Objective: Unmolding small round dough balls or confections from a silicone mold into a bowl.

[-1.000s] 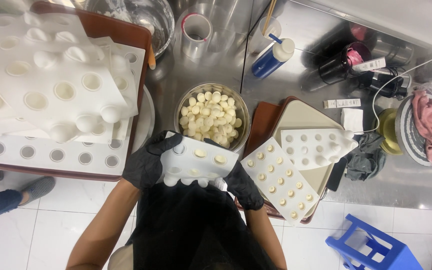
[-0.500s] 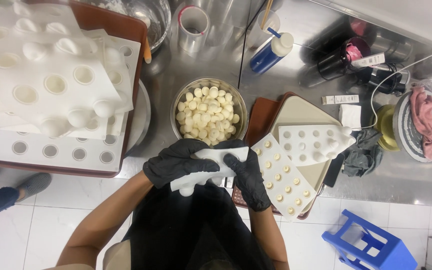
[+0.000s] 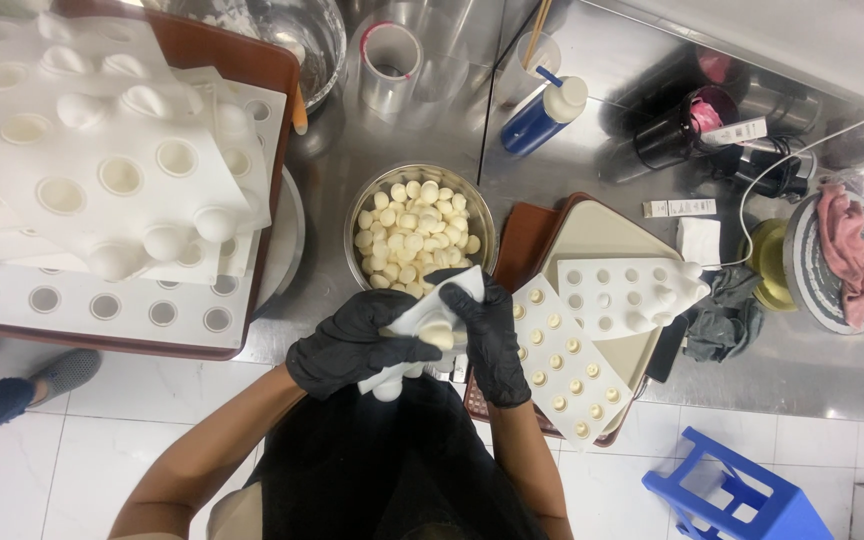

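Both gloved hands, left hand (image 3: 352, 345) and right hand (image 3: 489, 335), had fingers clamped on a bent white silicone mould (image 3: 422, 325), just below the steel bowl (image 3: 357, 215) of white domes.

White flexible mould (image 3: 422, 325): bent and folded double, held off the bench at its near edge, pale domed piece bulging out of one cavity. Steel bowl (image 3: 420, 232): round, upright, just behind the mould near the bench's front edge, heaped with small cream-white domed pieces.
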